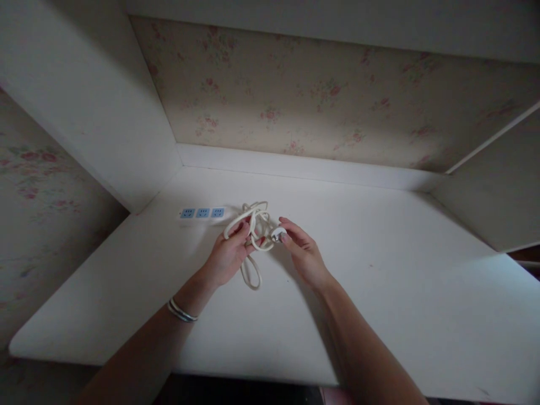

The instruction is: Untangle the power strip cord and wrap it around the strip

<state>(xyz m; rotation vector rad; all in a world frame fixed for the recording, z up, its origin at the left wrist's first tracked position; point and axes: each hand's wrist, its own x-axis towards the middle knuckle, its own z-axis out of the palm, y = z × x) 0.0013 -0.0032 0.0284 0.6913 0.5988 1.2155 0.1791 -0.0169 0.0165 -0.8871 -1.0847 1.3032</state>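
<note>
A white power strip [203, 218] with three blue socket faces lies on the white desktop, left of the middle. Its off-white cord [253, 278] is looped and tangled, held above the desk, with one loop hanging down toward me. My left hand [230, 253] is closed on the cord's loops, thumb on top. In my right hand [306, 253] is the white plug [277, 232], pinched between thumb and fingers, its metal prongs pointing toward the left hand. Part of the cord behind the left fingers is hidden.
The white desktop [400, 315] has rounded front corners and a low raised strip [295, 166] along its back. Floral wallpaper [270, 107] covers the wall behind. White side panels stand at the left [118, 112] and right [498, 185].
</note>
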